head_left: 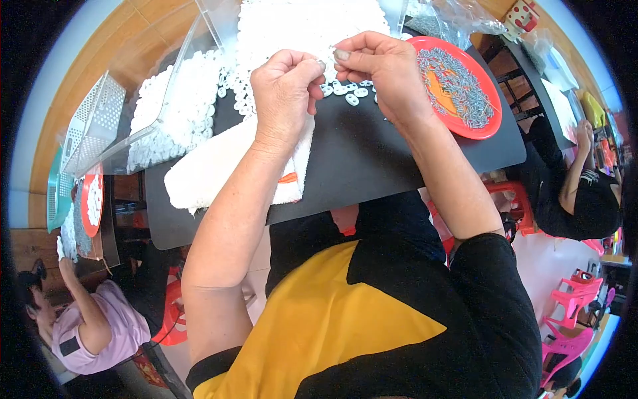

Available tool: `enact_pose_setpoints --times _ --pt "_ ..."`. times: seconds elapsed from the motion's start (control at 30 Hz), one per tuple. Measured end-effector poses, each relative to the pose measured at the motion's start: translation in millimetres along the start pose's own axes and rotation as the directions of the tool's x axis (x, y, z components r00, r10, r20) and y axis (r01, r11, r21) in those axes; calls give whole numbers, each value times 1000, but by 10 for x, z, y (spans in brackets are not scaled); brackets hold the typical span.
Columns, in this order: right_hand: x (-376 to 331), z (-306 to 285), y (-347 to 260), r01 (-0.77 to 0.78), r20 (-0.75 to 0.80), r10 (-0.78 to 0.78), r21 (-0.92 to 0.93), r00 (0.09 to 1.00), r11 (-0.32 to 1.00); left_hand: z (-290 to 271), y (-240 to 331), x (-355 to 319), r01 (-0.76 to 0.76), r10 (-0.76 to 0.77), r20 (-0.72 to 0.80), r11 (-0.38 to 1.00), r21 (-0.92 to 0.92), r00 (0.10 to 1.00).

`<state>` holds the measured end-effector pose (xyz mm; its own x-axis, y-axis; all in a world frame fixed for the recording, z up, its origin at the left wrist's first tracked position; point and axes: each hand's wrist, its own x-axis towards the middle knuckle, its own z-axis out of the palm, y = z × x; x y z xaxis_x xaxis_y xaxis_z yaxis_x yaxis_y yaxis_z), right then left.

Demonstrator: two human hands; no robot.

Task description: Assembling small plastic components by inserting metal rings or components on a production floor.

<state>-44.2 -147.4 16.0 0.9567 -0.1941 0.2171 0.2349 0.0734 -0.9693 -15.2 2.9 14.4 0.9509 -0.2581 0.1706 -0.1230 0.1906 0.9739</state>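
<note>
Above the black table, my left hand is closed, its thumb pressed against the bent fingers. Close to its right, my right hand pinches thumb and forefinger together, the fingertips of both hands facing each other. Whatever lies between the fingertips is too small to make out. Just below and behind the hands lie loose white oval pieces with two holes, spilling from a large white heap. Beside my right wrist sits a red plate with many small grey metal screws or pins. A folded white towel lies under my left forearm.
Clear plastic walls edge another white heap at the left. Beyond stand a white perforated basket and a green basket. Plastic bags lie at the far right. People sit at the left and right.
</note>
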Motion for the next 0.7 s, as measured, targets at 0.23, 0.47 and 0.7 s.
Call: enact_pose_setpoints --times 0.23,0.47,0.7 --pt "2 5 61 54 74 -52 -28 996 998 4 -17 11 17 -17 3 999 -48 1000" --pt "18 -51 18 -77 98 67 97 993 992 7 -52 27 9 -3 37 990 -142 999" --pt "40 -141 -35 -90 174 83 35 981 995 22 0 17 -4 19 86 985 -175 996"
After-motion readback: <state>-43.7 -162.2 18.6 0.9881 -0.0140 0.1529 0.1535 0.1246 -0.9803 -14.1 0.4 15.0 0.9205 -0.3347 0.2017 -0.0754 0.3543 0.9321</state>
